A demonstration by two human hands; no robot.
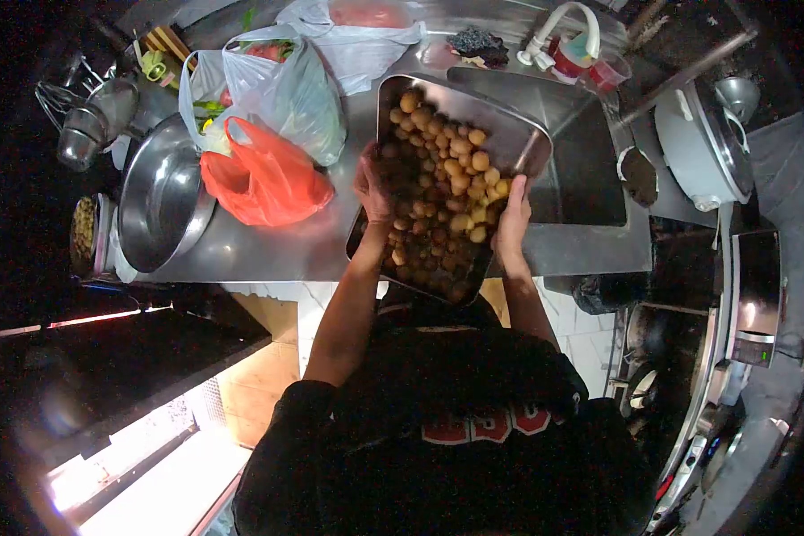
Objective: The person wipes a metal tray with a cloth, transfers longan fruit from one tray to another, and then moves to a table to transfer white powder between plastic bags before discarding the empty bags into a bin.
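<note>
I see the deep rectangular metal tray (520,143) between both hands, its near end over the front edge of the steel worktop (268,259), presumably braced from opposite sides so the loose round brown items (456,167) stay in. My right hand (513,223) is part-closed on its right side, thumb along the rim. My left hand (375,192) touches the left side; its fingers are shadowed, so I can't tell their grip. The items lie just inward of both hands.
</note>
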